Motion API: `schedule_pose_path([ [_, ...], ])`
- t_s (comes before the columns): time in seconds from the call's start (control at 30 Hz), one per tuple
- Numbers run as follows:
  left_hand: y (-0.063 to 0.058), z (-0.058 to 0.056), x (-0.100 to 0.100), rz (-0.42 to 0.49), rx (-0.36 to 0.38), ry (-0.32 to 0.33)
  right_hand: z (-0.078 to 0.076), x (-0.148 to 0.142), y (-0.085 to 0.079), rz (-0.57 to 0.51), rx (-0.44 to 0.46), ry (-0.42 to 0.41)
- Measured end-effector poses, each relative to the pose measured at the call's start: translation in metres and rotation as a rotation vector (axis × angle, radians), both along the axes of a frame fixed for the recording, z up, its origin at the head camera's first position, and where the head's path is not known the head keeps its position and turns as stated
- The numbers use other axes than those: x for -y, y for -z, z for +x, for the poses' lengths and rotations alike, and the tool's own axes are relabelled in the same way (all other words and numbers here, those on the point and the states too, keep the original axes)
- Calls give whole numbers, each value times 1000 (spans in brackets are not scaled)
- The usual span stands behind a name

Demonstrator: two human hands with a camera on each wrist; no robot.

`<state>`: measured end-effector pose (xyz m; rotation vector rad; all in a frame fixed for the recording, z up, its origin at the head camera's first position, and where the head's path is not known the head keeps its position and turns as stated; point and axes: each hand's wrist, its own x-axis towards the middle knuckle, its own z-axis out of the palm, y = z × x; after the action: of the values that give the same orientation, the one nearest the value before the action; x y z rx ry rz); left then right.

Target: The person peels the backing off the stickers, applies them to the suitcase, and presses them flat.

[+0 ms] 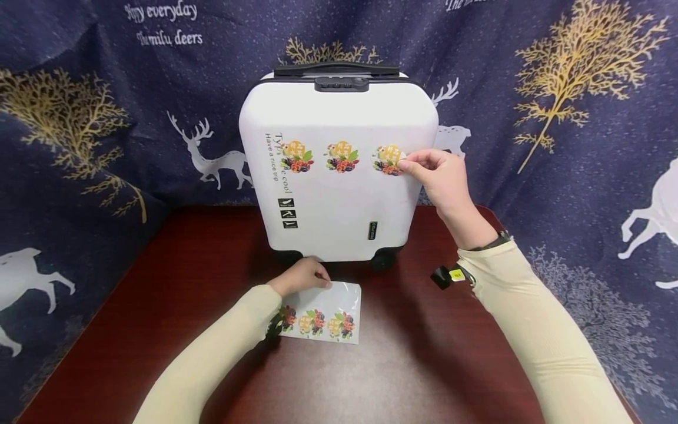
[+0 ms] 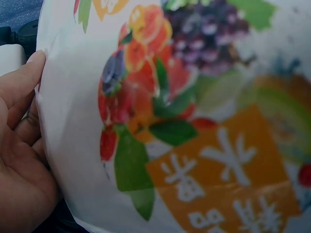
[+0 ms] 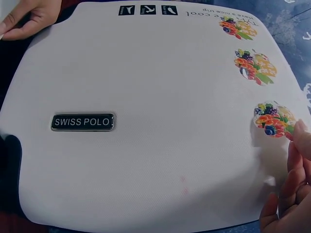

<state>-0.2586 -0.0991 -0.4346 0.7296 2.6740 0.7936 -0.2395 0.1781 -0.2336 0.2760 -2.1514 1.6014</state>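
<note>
A white suitcase (image 1: 339, 200) stands upright, with two fruit stickers, the left one (image 1: 296, 156) and the middle one (image 1: 342, 156), flat on its front. At the right end of this row, my right hand (image 1: 436, 174) pinches the edge of a third fruit sticker (image 1: 386, 159) between thumb and forefinger, against the suitcase. Low in front of the case, my left hand (image 1: 304, 275) pinches the top edge of a white sticker sheet (image 1: 344, 297). Fruit stickers run along the sheet's lower part, and the left wrist view shows one printed sticker (image 2: 141, 87) very close.
The suitcase rests on a dark red table (image 1: 339, 383), before a blue cloth (image 1: 212, 59) with deer and trees. It has a black handle (image 1: 336, 69), a lock (image 1: 341, 84) and a "SWISS POLO" plate (image 3: 83, 122). A small black camera (image 1: 441, 277) hangs at my right wrist.
</note>
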Motion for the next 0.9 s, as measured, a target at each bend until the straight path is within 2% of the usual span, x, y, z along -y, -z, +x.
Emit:
schedule_pose_path([
  [0.9, 2, 3, 1, 5, 6, -23, -3, 5, 2, -45, -43, 31],
])
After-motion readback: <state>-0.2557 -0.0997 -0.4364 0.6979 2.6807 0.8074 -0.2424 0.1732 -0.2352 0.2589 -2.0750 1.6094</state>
